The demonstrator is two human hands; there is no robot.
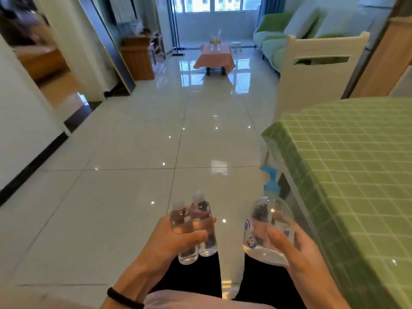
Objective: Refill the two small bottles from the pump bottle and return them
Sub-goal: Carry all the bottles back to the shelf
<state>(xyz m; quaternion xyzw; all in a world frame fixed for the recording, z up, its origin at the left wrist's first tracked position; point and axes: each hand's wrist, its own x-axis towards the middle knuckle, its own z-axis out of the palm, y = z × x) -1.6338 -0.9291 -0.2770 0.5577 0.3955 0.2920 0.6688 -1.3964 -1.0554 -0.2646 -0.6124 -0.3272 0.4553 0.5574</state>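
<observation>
pump bottle (270,216) label (251,240) too blurred to read.

two clear small bottles (193,228) side by side, capped, left of the blue-topped pump bottle (268,228).

The two small bottles (201,216) and the pump bottle (265,217) are clear, glossy plastic. The pump head (269,180) is blue plastic. The floor (133,163) is polished, mirror-shiny tile. The green checked tablecloth (356,152) looks smooth with a slight sheen. The far cabinet (137,56) is ribbed wood.

Open floor (133,175) ahead; table (356,175) stands just beside the right hand (298,246).
</observation>
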